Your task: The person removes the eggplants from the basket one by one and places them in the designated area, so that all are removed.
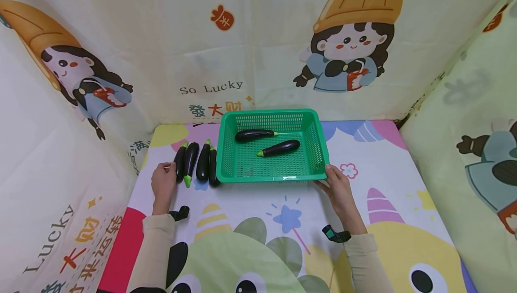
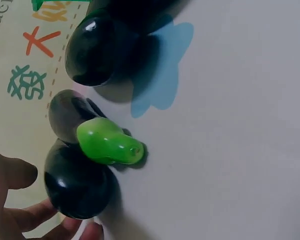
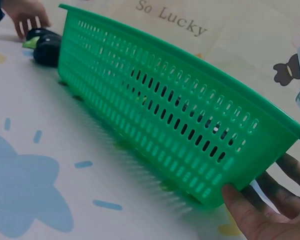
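A green plastic basket [image 1: 268,178] stands on the table, one eggplant [image 1: 253,135] lying towards its back and another eggplant [image 1: 282,147] nearer the middle. My right hand [image 1: 339,192] grips the basket's front right corner, the thumb and fingers [image 3: 285,197] on either side of it in the right wrist view. Left of the basket, several glossy dark eggplants lie side by side, stems pointing different ways. At the leftmost eggplant [image 1: 180,163], my left hand [image 1: 163,183] touches its outer side with the fingers; in the left wrist view the thumb [image 2: 20,172] stands apart from it.
A printed cloth [image 1: 250,212] with cartoon figures covers the table. Behind it rises a cream patterned backdrop [image 1: 266,59], close to the basket's back rim. More patterned cloth [image 1: 452,118] hangs on the right side. Each wrist wears a dark strapped device [image 1: 337,234].
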Available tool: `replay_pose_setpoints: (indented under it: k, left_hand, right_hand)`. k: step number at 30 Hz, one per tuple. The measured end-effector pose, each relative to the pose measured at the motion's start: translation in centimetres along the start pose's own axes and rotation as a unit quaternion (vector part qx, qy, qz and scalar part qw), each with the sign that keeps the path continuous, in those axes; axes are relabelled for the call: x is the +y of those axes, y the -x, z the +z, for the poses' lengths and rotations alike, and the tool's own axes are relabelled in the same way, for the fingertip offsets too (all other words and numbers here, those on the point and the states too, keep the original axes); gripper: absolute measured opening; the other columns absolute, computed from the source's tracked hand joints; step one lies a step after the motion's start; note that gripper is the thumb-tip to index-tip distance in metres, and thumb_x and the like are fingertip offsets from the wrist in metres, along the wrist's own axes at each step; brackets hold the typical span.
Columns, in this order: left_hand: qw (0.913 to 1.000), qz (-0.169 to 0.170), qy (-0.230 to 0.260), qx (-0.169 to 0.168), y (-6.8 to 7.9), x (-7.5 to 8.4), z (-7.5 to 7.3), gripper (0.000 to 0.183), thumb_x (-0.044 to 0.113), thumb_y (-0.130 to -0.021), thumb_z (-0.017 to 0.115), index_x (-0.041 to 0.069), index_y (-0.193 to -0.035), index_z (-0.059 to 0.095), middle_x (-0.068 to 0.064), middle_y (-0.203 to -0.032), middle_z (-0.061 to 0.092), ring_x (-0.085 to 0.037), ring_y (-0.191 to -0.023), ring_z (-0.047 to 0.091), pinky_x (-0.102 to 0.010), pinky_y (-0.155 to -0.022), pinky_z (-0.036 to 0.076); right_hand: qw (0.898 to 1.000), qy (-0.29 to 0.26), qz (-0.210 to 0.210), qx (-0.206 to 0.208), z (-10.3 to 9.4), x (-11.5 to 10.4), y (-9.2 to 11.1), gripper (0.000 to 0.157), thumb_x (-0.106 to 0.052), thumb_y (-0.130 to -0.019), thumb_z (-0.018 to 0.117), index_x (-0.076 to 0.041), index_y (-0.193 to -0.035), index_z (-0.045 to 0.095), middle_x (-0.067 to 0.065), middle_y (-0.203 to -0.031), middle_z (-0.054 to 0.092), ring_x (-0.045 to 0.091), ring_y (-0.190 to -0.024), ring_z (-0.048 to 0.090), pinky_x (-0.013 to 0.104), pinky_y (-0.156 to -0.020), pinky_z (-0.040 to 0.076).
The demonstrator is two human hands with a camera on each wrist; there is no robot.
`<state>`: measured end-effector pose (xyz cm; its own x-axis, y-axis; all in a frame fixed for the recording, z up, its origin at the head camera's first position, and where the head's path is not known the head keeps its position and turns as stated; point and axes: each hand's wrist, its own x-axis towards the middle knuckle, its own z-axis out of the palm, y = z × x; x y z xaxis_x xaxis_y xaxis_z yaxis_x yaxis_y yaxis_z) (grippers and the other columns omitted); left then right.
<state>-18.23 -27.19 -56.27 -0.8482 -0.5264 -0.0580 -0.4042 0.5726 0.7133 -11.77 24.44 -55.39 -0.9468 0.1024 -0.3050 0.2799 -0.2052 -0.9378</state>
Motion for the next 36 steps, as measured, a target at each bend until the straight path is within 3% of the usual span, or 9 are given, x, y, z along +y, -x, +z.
replay_pose_setpoints:
  k: [6, 18, 27, 36]
  left_hand:
    - [0.9961, 0.064, -0.060, -0.007, -0.4, 1.3, -0.6, 0.049, 0.033, -0.107, 0.047, -0.004, -0.137, 0.058, -0.029, -0.125, 0.059, -0.050, -0.118, 0.052, -0.064, -0.098, 0.040]
    - [0.9724, 0.181, -0.138, -0.053, -0.6, 6.6, -1.5, 0.045, 0.031, -0.107, 0.049, 0.000, -0.138, 0.060, -0.029, -0.135, 0.058, -0.052, -0.122, 0.051, -0.070, -0.099, 0.040]
    - [0.9545, 0.244, -0.141, -0.097, 0.2, 11.0, -1.3, 0.041, 0.031, -0.107, 0.051, 0.005, -0.137, 0.061, -0.025, -0.134, 0.061, -0.051, -0.124, 0.052, -0.072, -0.100, 0.040]
    - [0.9343, 0.285, -0.142, -0.161, 1.3, 15.8, -0.9, 0.045, 0.032, -0.107, 0.053, 0.008, -0.144, 0.057, -0.021, -0.142, 0.058, -0.046, -0.131, 0.050, -0.071, -0.105, 0.039]
  right_hand:
    - [1.000, 0.001, -0.001, 0.002, -0.1, -0.1, 0.0, 0.066, -0.047, -0.108, 0.052, -0.004, -0.157, 0.041, 0.013, -0.159, 0.044, 0.025, -0.143, 0.051, 0.034, -0.104, 0.055]
    - [1.000, 0.001, -0.002, 0.007, -0.1, 0.1, -0.1, 0.065, -0.047, -0.108, 0.052, -0.001, -0.153, 0.043, 0.012, -0.155, 0.047, 0.020, -0.136, 0.056, 0.033, -0.103, 0.056]
    - [1.000, 0.000, -0.001, 0.006, 0.0, 0.1, -0.1, 0.065, -0.047, -0.107, 0.053, -0.002, -0.154, 0.044, 0.011, -0.155, 0.047, 0.018, -0.133, 0.057, 0.039, -0.107, 0.052]
    - [1.000, 0.000, 0.003, 0.003, 0.0, 0.1, -0.1, 0.066, -0.049, -0.107, 0.052, -0.005, -0.156, 0.043, 0.011, -0.156, 0.046, 0.018, -0.134, 0.056, 0.037, -0.108, 0.053]
